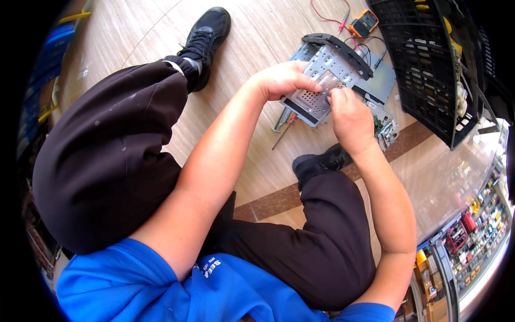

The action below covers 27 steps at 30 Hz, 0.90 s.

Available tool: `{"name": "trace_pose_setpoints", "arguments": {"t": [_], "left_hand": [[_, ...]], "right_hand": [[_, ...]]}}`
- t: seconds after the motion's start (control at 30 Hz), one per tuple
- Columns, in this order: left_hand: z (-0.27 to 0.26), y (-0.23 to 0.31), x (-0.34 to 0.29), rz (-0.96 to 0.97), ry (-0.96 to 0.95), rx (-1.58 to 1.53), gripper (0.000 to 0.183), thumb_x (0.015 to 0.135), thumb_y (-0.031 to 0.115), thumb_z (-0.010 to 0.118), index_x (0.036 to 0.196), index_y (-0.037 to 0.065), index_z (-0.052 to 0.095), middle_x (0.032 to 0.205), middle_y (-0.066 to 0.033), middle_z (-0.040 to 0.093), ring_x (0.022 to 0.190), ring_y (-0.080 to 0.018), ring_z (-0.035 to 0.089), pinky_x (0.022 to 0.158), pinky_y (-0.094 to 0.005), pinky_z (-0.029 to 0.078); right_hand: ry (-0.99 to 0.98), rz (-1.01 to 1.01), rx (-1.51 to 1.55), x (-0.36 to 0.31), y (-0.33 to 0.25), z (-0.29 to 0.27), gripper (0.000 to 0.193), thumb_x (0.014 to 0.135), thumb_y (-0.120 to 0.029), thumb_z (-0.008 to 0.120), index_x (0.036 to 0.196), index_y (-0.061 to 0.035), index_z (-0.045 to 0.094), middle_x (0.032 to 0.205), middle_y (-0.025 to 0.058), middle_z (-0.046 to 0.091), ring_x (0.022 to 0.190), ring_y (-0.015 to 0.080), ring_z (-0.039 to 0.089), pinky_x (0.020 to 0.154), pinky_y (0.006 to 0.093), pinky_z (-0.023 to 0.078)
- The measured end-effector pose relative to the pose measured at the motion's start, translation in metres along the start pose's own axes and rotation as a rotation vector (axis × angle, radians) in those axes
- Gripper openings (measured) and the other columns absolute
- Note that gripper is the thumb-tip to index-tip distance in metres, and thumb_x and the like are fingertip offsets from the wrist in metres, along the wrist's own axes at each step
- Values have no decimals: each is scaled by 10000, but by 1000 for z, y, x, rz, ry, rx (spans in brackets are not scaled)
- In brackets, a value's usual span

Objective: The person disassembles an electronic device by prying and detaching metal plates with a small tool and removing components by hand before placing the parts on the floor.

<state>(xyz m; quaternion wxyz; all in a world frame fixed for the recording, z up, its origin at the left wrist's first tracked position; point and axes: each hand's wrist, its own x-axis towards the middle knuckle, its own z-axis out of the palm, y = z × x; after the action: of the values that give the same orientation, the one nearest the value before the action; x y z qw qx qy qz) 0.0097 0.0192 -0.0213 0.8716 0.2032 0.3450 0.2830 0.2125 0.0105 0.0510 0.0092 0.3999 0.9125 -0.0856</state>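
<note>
I look down at a grey perforated metal chassis (322, 75) of a car stereo unit with a black front panel (343, 48), held above the floor. My left hand (281, 79) grips the chassis at its left edge, fingers curled over the top plate. My right hand (348, 119) pinches at the plate's lower right corner; whether it holds a small part I cannot tell. Both forearms reach out over my knees in dark trousers.
On the tan floor lie a red-handled screwdriver (283, 131), a circuit board (386, 127), a grey metal cover (382, 83) and an orange multimeter (363, 22) with red leads. A black plastic crate (429, 70) stands at the right. My black shoes (206, 37) rest nearby. A glass display counter (472, 225) is at the lower right.
</note>
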Motion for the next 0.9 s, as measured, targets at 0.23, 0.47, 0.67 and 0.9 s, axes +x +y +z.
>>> {"name": "trace_pose_setpoints", "arguments": {"t": [0.23,0.47,0.67,0.9], "left_hand": [[0,0,0,0,25,25,310,830,80,693,1127,20,629,975,-87,698,829,-162,680,750,-330,575],[1,2,-1,-11,10,3,307,830,83,700,1121,17,630,977,-84,697,836,-160,676,750,-325,572],[1,1,-1,-14,19,-1,294,828,91,707,1104,17,639,966,-83,698,824,-161,677,740,-327,574],[2,1,3,-5,20,35,337,832,104,709,1144,5,630,1002,-96,697,862,-173,678,774,-334,569]], "right_hand": [[2,51,137,-4,7,-4,96,871,-118,607,938,-74,554,837,96,590,709,288,643,593,385,527],[55,-78,-79,0,3,-6,82,796,-118,587,813,-109,507,744,47,543,648,191,644,534,323,539],[83,-125,-131,-2,2,-3,72,812,-118,571,803,-114,499,732,40,525,602,174,624,497,318,530],[68,-31,46,-6,13,-11,58,841,-107,588,853,-82,536,773,88,557,687,254,639,593,362,539]]}}
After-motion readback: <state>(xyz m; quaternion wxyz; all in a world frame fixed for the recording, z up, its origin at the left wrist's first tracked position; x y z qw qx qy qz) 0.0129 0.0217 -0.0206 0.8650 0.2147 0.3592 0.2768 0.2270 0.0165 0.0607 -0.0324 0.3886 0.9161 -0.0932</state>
